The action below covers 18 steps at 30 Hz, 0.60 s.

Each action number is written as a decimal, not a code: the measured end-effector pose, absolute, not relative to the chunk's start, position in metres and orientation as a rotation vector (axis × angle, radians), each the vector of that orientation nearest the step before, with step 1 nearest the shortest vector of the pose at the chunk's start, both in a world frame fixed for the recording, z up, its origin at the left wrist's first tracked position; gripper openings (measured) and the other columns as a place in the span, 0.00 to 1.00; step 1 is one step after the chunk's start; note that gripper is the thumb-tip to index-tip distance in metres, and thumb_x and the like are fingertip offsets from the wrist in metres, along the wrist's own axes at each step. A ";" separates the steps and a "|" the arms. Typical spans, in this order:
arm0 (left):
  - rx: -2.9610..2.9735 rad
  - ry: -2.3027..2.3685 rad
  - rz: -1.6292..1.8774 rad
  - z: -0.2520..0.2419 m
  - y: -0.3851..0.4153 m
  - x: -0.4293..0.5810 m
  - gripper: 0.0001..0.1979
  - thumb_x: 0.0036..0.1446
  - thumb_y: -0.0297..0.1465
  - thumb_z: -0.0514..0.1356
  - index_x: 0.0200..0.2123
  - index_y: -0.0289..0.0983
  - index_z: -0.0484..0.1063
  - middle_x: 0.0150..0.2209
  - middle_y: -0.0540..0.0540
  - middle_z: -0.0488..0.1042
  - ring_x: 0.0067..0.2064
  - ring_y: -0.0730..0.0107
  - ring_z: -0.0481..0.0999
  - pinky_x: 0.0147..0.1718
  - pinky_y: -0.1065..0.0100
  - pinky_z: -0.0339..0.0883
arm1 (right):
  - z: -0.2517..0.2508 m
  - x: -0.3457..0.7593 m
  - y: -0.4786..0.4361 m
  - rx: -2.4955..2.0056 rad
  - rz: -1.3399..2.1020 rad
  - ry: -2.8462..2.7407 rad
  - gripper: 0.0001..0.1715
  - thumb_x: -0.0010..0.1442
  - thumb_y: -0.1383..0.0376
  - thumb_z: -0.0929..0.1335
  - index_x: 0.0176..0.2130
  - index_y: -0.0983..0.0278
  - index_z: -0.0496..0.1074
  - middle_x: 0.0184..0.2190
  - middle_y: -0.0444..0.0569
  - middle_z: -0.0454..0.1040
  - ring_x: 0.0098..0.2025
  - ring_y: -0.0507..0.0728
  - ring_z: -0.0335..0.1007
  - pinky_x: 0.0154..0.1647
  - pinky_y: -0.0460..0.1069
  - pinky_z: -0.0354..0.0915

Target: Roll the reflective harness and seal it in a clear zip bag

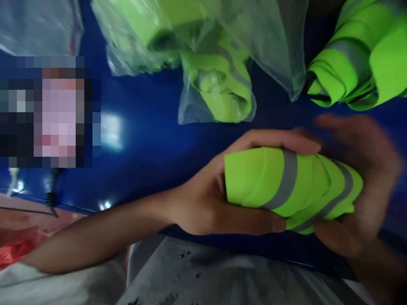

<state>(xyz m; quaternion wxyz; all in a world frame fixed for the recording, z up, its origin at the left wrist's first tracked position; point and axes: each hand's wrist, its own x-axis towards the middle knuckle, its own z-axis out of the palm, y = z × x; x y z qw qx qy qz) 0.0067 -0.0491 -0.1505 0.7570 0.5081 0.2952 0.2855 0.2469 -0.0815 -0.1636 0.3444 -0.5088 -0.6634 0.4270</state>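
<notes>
A rolled neon-green safety vest (286,186) with grey reflective stripes is held over the blue table (143,140). My left hand (219,199) is wrapped round its left end, thumb below and fingers on top. My right hand (362,186), smeared by motion, cups the roll's right end from behind and below.
Clear plastic bags (219,84) holding folded green vests lie at the top centre. A loose pile of green vests (356,59) sits at the top right. Another plastic bag (34,25) is at the top left. A pixelated patch covers the left side.
</notes>
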 end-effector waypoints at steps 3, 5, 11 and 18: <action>1.219 0.620 0.684 -0.160 -0.053 0.008 0.30 0.69 0.41 0.62 0.69 0.43 0.57 0.69 0.47 0.66 0.69 0.53 0.71 0.61 0.56 0.77 | -0.173 0.238 -0.085 -1.301 1.104 -1.693 0.53 0.56 0.42 0.78 0.73 0.45 0.61 0.66 0.42 0.73 0.63 0.61 0.75 0.63 0.51 0.76; 1.196 0.577 0.714 -0.167 -0.056 0.011 0.35 0.67 0.36 0.66 0.71 0.41 0.54 0.69 0.42 0.65 0.70 0.51 0.70 0.65 0.53 0.74 | -0.177 0.241 -0.089 -1.402 1.070 -1.730 0.53 0.52 0.44 0.81 0.71 0.45 0.65 0.64 0.40 0.76 0.60 0.59 0.78 0.60 0.48 0.77; 1.494 0.668 0.843 -0.186 -0.071 0.016 0.41 0.59 0.39 0.73 0.69 0.41 0.58 0.69 0.36 0.60 0.76 0.46 0.56 0.75 0.47 0.60 | -0.181 0.246 -0.092 -1.346 1.209 -1.730 0.51 0.49 0.45 0.82 0.67 0.49 0.70 0.70 0.47 0.70 0.70 0.64 0.69 0.70 0.53 0.69; 1.501 0.830 0.639 -0.188 -0.081 0.018 0.47 0.55 0.50 0.74 0.71 0.46 0.57 0.64 0.37 0.68 0.63 0.45 0.74 0.62 0.41 0.73 | -0.174 0.240 -0.089 -1.313 1.048 -1.781 0.36 0.49 0.54 0.83 0.56 0.55 0.79 0.50 0.50 0.84 0.48 0.61 0.85 0.50 0.49 0.80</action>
